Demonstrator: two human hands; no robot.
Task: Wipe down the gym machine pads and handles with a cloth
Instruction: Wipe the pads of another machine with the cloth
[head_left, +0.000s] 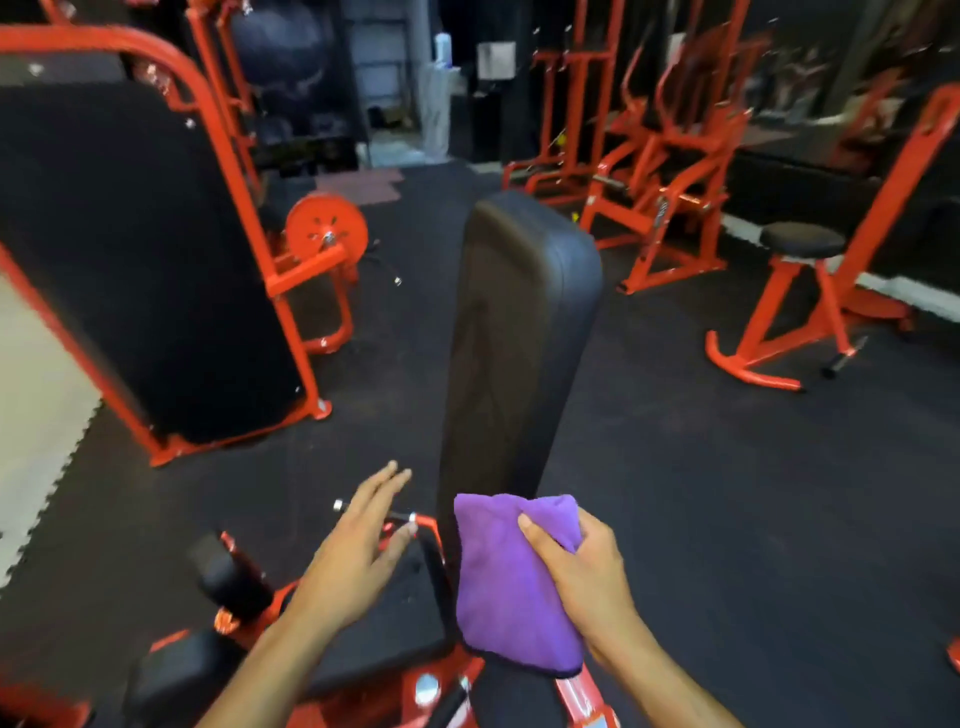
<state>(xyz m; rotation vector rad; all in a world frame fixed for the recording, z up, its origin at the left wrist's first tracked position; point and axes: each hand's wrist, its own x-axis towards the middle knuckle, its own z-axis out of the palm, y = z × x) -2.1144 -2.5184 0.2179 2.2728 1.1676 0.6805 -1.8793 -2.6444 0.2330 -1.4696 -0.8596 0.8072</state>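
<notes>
A long black back pad (514, 332) of a red-framed machine rises away from me in the middle of the view. My right hand (582, 566) grips a folded purple cloth (511, 587) and holds it against the pad's near end. My left hand (358, 545) hovers with straight fingers over a short metal handle (400, 517) and the black seat pad (395, 618) to the left of the back pad. Two black roller pads (228, 577) sit at the lower left on the same frame.
A large black platform in a red frame (135, 270) leans at the left, with a red weight plate (326, 231) behind it. A round black stool on a red frame (802, 241) stands at the right. More red machines (654, 171) line the back. The floor is black rubber matting.
</notes>
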